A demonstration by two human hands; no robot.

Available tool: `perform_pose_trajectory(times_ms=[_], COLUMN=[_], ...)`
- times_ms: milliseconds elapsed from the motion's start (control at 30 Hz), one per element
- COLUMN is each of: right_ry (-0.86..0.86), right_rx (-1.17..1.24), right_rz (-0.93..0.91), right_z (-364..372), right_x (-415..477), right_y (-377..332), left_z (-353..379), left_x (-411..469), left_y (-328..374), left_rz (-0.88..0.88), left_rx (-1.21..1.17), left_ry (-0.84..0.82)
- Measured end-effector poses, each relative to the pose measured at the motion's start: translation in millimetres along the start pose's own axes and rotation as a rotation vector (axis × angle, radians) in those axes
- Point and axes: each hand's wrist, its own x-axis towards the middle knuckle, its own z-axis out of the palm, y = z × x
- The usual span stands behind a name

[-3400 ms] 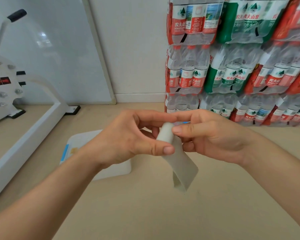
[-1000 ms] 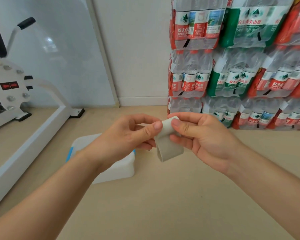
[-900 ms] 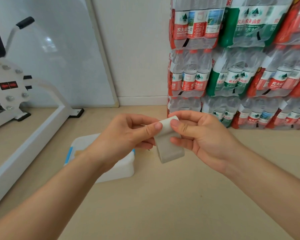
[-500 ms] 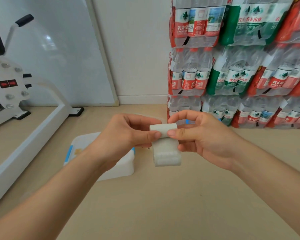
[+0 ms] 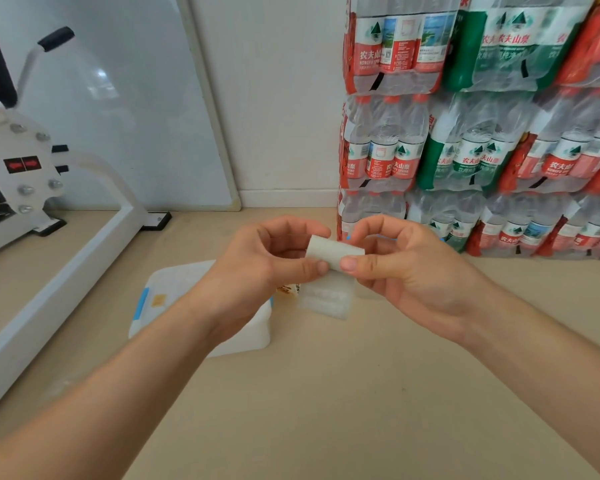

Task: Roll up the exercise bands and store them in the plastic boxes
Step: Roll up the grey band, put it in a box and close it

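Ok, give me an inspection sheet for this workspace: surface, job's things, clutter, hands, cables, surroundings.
Surface: beige floor.
Job's things: white band, mostly rolled, short tail hanging; plastic box on the floor, partly hidden by the left arm.
Clutter: small yellowish scrap by the box, unclear.
Hands: left hand and right hand pinch the roll's ends.
Cables: nothing seen.
Surroundings: stacked water bottle packs, whiteboard, exercise machine.
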Motion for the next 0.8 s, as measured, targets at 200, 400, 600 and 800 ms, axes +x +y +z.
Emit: perform_pose_trajectory(times_ms=[200,400,600,800], right_ry=[0.041,-0.093,-0.123,-0.037], right_rx=[-0.109,-0.228,-0.329,-0.125], right_rz=[-0.09,0.047,-0.022,-0.01], right_z=[2,-3,-4,-6], right_x=[0,-3,-2,1], right_y=[1,-3,-1,2], left_z=[4,0,6,10], left_x=[-2,-2,-2,1], left_y=[2,3,3,-6], left_rz=[-0.009,0.02,0.055,0.015], left_rx=[0.072,0.157,0.136,0.14], left_ry=[0.069,0.016,0.014,0.149])
